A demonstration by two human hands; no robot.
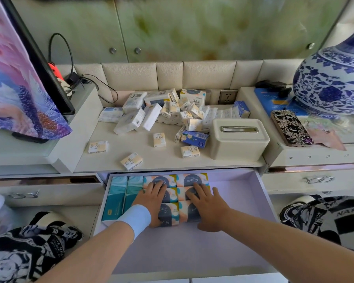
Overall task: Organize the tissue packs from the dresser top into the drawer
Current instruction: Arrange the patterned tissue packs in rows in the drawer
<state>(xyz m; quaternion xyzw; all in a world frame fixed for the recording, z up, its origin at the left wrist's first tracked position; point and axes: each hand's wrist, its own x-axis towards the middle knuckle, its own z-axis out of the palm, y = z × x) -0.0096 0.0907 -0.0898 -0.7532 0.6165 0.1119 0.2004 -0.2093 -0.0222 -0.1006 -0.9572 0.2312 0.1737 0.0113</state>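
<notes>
Toward the drawer's (263, 193) back-left corner, left hand (154, 201) and right hand (209, 208) press flat, fingers straight, on 6 tissue packs (190, 179); probably light and squashy, best gripped by the sides.

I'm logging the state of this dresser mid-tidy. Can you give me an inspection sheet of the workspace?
Surface: dresser top, pale, partly covered by packs.
Job's things: loose tissue packs piled and scattered on the top; the open drawer holds teal packs beside patterned packs in two columns, at its back left.
Clutter: tissue box, phone, blue-and-white vase, all at right.
Grippers: left hand and right hand lie flat on the patterned packs, fingers straight.
Cables: black cable looped at back left.
Surroundings: patterned cloth at left; padded back panel.
</notes>
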